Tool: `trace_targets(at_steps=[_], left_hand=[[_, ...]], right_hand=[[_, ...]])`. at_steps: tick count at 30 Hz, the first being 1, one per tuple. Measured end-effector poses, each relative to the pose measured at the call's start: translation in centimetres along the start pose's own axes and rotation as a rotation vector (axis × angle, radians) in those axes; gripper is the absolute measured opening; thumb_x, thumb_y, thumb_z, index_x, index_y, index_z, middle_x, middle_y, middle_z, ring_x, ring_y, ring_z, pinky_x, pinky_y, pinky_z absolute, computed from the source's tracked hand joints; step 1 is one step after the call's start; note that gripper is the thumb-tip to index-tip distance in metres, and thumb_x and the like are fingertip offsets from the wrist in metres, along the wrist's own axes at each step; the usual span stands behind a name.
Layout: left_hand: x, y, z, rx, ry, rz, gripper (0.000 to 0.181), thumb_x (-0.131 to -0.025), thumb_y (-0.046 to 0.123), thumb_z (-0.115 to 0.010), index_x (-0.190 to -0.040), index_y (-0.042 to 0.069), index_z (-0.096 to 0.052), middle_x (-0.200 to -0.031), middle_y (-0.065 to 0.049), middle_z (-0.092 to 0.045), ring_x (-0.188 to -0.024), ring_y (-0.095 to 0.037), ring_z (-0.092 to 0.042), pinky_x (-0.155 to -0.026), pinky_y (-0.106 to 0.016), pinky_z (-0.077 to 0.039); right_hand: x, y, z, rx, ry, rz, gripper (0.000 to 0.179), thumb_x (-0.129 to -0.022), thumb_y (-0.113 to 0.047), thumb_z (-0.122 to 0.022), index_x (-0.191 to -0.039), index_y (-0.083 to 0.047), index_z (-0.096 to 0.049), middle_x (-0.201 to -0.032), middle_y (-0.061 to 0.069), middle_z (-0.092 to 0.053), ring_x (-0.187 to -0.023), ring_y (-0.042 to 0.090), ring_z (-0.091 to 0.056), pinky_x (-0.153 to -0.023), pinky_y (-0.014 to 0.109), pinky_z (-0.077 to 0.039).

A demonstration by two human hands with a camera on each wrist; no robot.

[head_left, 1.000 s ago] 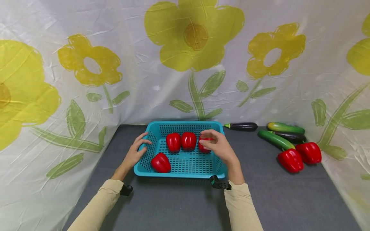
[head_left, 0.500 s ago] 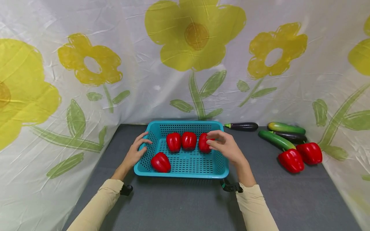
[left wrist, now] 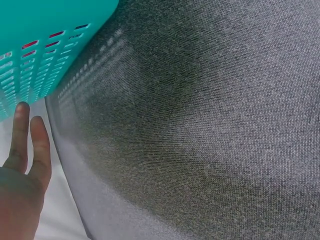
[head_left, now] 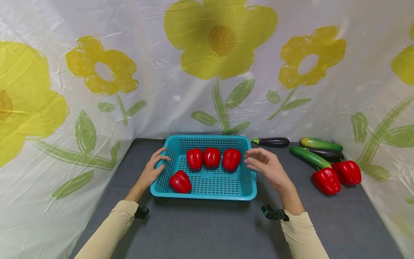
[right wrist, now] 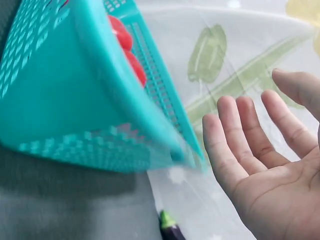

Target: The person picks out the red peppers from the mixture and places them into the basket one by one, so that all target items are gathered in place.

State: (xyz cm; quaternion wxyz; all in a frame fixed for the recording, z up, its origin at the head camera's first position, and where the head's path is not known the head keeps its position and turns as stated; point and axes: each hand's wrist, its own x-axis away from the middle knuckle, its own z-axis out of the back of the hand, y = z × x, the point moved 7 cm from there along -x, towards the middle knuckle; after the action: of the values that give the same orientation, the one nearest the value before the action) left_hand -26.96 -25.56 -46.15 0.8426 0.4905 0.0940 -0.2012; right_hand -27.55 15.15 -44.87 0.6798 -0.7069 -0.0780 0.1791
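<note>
A blue-green perforated plastic basket [head_left: 207,196] stands on the dark cloth. Three red bell peppers, one of them the right-hand bell pepper [head_left: 231,160], sit in a row toward its back; another bell pepper [head_left: 180,182] lies at its front left. My left hand [head_left: 152,171] rests at the left rim with fingers extended over it; the left wrist view shows two straight fingers [left wrist: 41,147] by the basket wall. My right hand [head_left: 266,166], fingers spread and relaxed, hovers at the right rim with nothing in it, its palm visible in the right wrist view.
At the right lie two red bell peppers, one of them the nearer bell pepper [head_left: 326,181], beside a green cucumber-like vegetable [head_left: 308,157], a yellow-green one [head_left: 321,144] and a dark eggplant [head_left: 325,154]. Another eggplant [head_left: 271,142] lies behind, near the flowered backdrop [head_left: 181,108].
My right hand has moved right, from over the right-hand bell pepper inside the basket to the right rim, uncovering that pepper. My left hand has stayed at the left rim.
</note>
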Motion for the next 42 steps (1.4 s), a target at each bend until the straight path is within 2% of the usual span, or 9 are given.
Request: trace_targets(at_steps=[4,7,14,20,27,38,42], left_hand=[[0.1,0.0,0.1,0.009,0.003,-0.001,0.027,-0.091,-0.018,-0.047,-0.110,-0.011,-0.064,-0.151,-0.037,-0.031,-0.139,-0.056,-0.023,-0.102,-0.073,-0.026],[0.1,0.0,0.1,0.010,0.003,-0.006,0.027,-0.091,-0.019,-0.047,-0.110,-0.013,-0.064,-0.151,-0.038,-0.030,-0.139,-0.057,-0.023,-0.101,-0.073,-0.026],[0.3,-0.1,0.2,0.004,0.010,-0.019,0.028,-0.090,-0.020,-0.047,-0.109,-0.010,-0.065,-0.150,-0.039,-0.031,-0.138,-0.058,-0.024,-0.101,-0.073,-0.026],[0.3,-0.1,0.1,0.011,0.012,-0.023,0.027,-0.090,-0.021,-0.046,-0.109,-0.013,-0.064,-0.150,-0.039,-0.031,-0.138,-0.058,-0.024,-0.100,-0.072,-0.028],[0.4,-0.1,0.0,0.033,0.013,-0.021,0.027,-0.090,-0.022,-0.046,-0.109,-0.015,-0.063,-0.150,-0.040,-0.030,-0.138,-0.059,-0.024,-0.100,-0.072,-0.027],[0.3,0.0,0.0,0.031,0.009,-0.023,0.026,-0.090,-0.022,-0.046,-0.109,-0.017,-0.062,-0.150,-0.040,-0.030,-0.137,-0.059,-0.024,-0.100,-0.072,-0.028],[0.1,0.2,0.1,0.031,0.012,-0.019,0.026,-0.090,-0.021,-0.046,-0.110,-0.017,-0.062,-0.151,-0.039,-0.030,-0.138,-0.058,-0.024,-0.101,-0.072,-0.028]], right_hand=[[0.9,0.1,1.2,0.025,0.006,-0.012,0.037,-0.099,-0.005,-0.064,-0.132,0.008,-0.055,-0.128,0.032,-0.056,-0.114,0.044,-0.061,-0.095,0.049,-0.049],[1.6,0.3,2.3,0.051,0.023,-0.024,0.038,-0.099,-0.005,-0.065,-0.132,0.010,-0.053,-0.129,0.035,-0.055,-0.114,0.044,-0.062,-0.092,0.042,-0.052],[3.2,0.8,5.4,0.130,0.073,-0.048,0.036,-0.099,-0.010,-0.067,-0.131,0.004,-0.057,-0.126,0.021,-0.062,-0.107,0.023,-0.069,-0.088,0.034,-0.053],[4.7,0.8,8.2,0.167,0.087,-0.047,0.036,-0.099,-0.009,-0.066,-0.131,0.003,-0.057,-0.123,0.013,-0.065,-0.106,0.019,-0.069,-0.087,0.032,-0.053],[6.5,0.4,11.2,0.152,0.077,-0.031,0.031,-0.100,-0.001,-0.061,-0.131,0.004,-0.057,-0.120,0.006,-0.067,-0.106,0.015,-0.069,-0.087,0.028,-0.053],[8.5,0.3,14.5,0.284,0.091,-0.037,0.031,-0.101,-0.002,-0.061,-0.130,0.004,-0.058,-0.118,0.001,-0.069,-0.104,0.012,-0.069,-0.085,0.026,-0.053],[9.1,0.3,15.2,0.293,0.100,-0.028,0.031,-0.100,-0.002,-0.061,-0.131,0.002,-0.059,-0.118,0.001,-0.069,-0.103,0.012,-0.069,-0.085,0.025,-0.053]])
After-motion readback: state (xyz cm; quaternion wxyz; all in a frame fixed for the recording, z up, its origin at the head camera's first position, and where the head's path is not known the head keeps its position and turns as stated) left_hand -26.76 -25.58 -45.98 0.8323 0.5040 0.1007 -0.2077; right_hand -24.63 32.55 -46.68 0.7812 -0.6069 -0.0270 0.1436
